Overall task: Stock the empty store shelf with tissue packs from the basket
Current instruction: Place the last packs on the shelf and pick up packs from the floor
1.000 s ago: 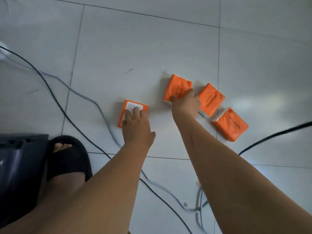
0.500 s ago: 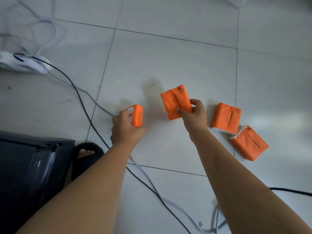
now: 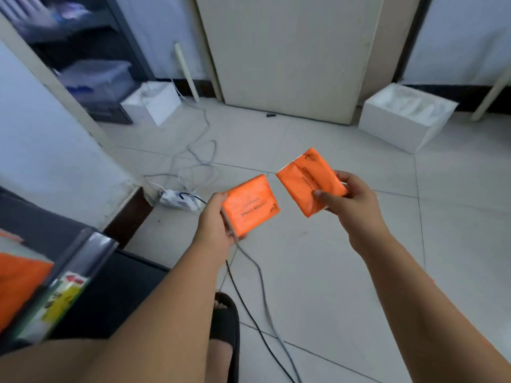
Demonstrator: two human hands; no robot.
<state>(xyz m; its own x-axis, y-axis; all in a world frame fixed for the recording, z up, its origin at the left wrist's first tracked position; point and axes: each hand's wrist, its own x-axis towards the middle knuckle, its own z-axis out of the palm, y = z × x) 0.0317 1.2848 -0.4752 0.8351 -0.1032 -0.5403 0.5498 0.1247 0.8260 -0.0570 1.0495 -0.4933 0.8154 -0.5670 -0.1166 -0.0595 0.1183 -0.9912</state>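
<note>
While left hand (image 3: 214,219) grips first pack (image 3: 250,207), long axis rising rightward, right hand (image 3: 349,200) grips second pack (image 3: 308,181), axis falling rightward; two total.

the floor (image 3: 345,277) is laid with large pale tiles split by thin grey grout lines. at the back stands a wide cream panel (image 3: 290,51) (a door or a cabinet side, hard to say), with a dark skirting board (image 3: 203,87) along the wall beside it. a white open box (image 3: 150,105) sits on the floor left of the panel and a bigger white box (image 3: 406,117), lined with clear plastic, sits to its right. a dark rack (image 3: 91,64) holding clear bins fills the upper left corner, blurred. a white partition wall (image 3: 41,139) runs down the left. grey cables (image 3: 199,156) loop over the tiles to a white power strip (image 3: 179,200). the light is dim and cool.
</note>
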